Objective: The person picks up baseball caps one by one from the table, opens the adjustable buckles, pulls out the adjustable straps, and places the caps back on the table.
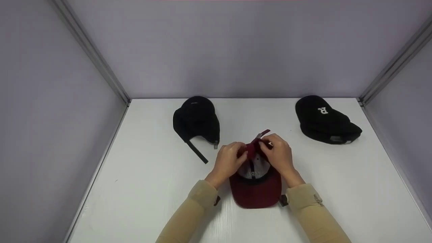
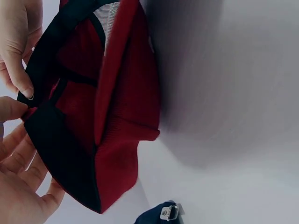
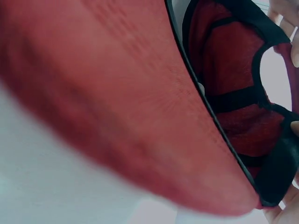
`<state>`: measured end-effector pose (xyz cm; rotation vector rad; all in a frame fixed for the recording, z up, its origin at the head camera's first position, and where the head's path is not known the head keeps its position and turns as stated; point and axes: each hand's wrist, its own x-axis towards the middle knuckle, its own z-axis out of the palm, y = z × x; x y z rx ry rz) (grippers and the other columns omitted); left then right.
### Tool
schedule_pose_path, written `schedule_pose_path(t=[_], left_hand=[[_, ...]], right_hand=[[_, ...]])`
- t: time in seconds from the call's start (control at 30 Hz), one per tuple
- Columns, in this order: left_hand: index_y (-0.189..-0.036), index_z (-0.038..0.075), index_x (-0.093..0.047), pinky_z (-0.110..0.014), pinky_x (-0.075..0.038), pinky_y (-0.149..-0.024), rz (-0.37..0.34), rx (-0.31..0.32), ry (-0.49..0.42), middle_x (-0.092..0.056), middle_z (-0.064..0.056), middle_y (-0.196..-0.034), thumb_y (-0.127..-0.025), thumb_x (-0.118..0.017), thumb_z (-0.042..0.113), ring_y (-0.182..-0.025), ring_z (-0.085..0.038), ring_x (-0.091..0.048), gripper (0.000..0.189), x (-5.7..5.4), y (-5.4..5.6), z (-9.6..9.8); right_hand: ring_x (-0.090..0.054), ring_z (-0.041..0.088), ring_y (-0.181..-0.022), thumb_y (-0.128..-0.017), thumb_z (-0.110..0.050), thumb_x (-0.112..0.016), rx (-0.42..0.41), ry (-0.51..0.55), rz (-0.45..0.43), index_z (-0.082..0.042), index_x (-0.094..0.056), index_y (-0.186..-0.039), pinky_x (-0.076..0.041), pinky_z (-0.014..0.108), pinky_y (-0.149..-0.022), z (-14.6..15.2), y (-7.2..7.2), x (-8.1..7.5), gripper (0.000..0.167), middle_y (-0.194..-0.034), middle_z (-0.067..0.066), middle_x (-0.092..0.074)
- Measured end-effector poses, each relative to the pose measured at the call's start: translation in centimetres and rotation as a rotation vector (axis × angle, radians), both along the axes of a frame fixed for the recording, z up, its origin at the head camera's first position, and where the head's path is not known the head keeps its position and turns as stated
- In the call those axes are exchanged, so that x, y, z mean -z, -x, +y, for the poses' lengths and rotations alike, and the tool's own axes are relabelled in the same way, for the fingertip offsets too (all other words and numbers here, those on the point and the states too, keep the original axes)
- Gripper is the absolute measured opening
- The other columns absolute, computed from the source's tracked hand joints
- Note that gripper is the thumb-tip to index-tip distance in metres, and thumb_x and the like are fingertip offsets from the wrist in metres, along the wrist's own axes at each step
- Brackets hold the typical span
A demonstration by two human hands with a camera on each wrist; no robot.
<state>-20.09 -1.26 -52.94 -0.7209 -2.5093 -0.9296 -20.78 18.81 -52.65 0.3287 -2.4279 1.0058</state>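
A dark red baseball cap (image 1: 255, 194) lies at the middle front of the white table, brim toward me and inside facing up. My left hand (image 1: 229, 158) pinches the left side of its back edge, thumb inside and fingers outside. On the other side, my right hand (image 1: 278, 153) pinches the back edge near the adjustment strap. That strap (image 1: 266, 131) sticks out past the right fingers, with a metal buckle (image 1: 259, 135) on it. Black sweatband (image 2: 60, 144) lines the cap's inside in the left wrist view. In the right wrist view the back opening shows under the strap.
A black cap (image 1: 197, 114) sits at the back left, its loose strap (image 1: 197, 152) trailing toward me. Another black cap (image 1: 319, 118) with a white letter R lies at the back right. Grey panels (image 1: 243, 50) wall in the table (image 1: 145, 195) at the back and sides.
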Motion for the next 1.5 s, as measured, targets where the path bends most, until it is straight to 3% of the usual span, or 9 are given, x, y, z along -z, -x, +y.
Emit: schedule_pose_path(t=[0.33,0.53,0.73,1.1,1.33,1.5], left_hand=[[-0.089,0.010,-0.069,-0.034,-0.050,-0.071,0.009,-0.012,-0.028,-0.067,0.001,-0.084,-0.086,-0.072,0.012,-0.073,-0.012,-0.062,0.004,-0.3,-0.2,-0.1],[-0.088,0.010,-0.069,-0.033,-0.049,-0.071,-0.024,-0.024,-0.046,-0.065,0.002,-0.082,-0.085,-0.070,0.012,-0.071,-0.010,-0.059,0.004,-0.5,-0.4,-0.5],[-0.087,0.009,-0.067,-0.026,-0.049,-0.063,-0.047,-0.040,-0.123,-0.063,0.000,-0.079,-0.083,-0.066,0.005,-0.068,-0.009,-0.058,0.005,-1.0,-0.1,-0.9],[-0.092,0.006,-0.069,-0.026,-0.049,-0.061,-0.171,-0.062,-0.225,-0.064,0.001,-0.076,-0.091,-0.064,0.008,-0.068,-0.010,-0.059,0.005,-1.5,1.2,-1.9],[-0.099,0.003,-0.073,-0.029,-0.050,-0.067,-0.299,-0.044,-0.160,-0.065,-0.001,-0.081,-0.092,-0.065,0.011,-0.073,-0.012,-0.060,0.013,-1.1,1.8,-2.7],[-0.099,0.002,-0.074,-0.029,-0.051,-0.067,-0.333,-0.004,-0.085,-0.066,-0.003,-0.083,-0.092,-0.068,0.015,-0.074,-0.014,-0.061,0.016,-0.8,1.9,-3.0]], right_hand=[[-0.067,0.021,-0.078,-0.083,-0.004,-0.075,0.083,0.027,0.027,-0.005,-0.072,-0.089,-0.054,0.040,-0.066,0.1,-0.1,-0.2,0.006,-0.088,0.006,-0.069],[-0.067,0.023,-0.077,-0.084,-0.007,-0.074,0.135,0.058,-0.013,-0.004,-0.072,-0.089,-0.053,0.041,-0.065,0.3,0.0,-0.3,0.006,-0.088,0.007,-0.069],[-0.066,0.025,-0.077,-0.084,-0.007,-0.073,0.182,0.104,-0.029,-0.001,-0.071,-0.089,-0.051,0.041,-0.066,0.9,0.2,-0.3,0.007,-0.087,0.011,-0.068],[-0.066,0.024,-0.079,-0.088,-0.010,-0.071,0.142,0.148,-0.087,-0.001,-0.070,-0.089,-0.051,0.040,-0.066,1.1,0.3,-0.2,0.009,-0.088,0.011,-0.068],[-0.066,0.023,-0.081,-0.088,-0.009,-0.071,0.111,0.157,-0.119,-0.001,-0.070,-0.090,-0.051,0.039,-0.068,1.2,0.3,-0.1,0.008,-0.089,0.010,-0.068],[-0.066,0.023,-0.082,-0.088,-0.008,-0.071,0.095,0.145,-0.121,-0.001,-0.071,-0.090,-0.052,0.039,-0.068,1.2,0.2,0.1,0.008,-0.090,0.009,-0.069]])
